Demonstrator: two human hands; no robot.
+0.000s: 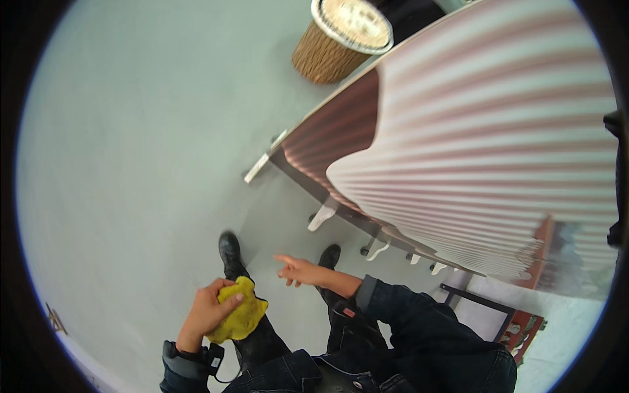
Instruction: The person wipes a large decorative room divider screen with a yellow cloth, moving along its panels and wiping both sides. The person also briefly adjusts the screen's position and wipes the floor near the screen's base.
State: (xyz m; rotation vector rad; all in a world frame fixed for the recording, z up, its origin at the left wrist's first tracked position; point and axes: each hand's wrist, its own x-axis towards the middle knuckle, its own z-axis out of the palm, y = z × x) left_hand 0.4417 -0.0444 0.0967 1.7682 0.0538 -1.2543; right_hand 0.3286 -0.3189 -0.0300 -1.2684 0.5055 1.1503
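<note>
My left hand (209,309) is closed on a folded yellow cloth (241,312), thumb on top, held above my left leg. My right hand (297,270) is held out over the floor between my legs, fingers apart, with the index finger extended and nothing in it. To the right of my hands stands a large panel (471,123) with a pink and white wavy stripe pattern, on white feet with dark casters. Neither hand touches the panel.
A round, brown-sided stool or basket (329,54) with a pale top stands beside the panel's far end. White caster feet (322,217) stick out along the panel's lower edge. At the lower right is a reddish rack (523,331) holding small objects.
</note>
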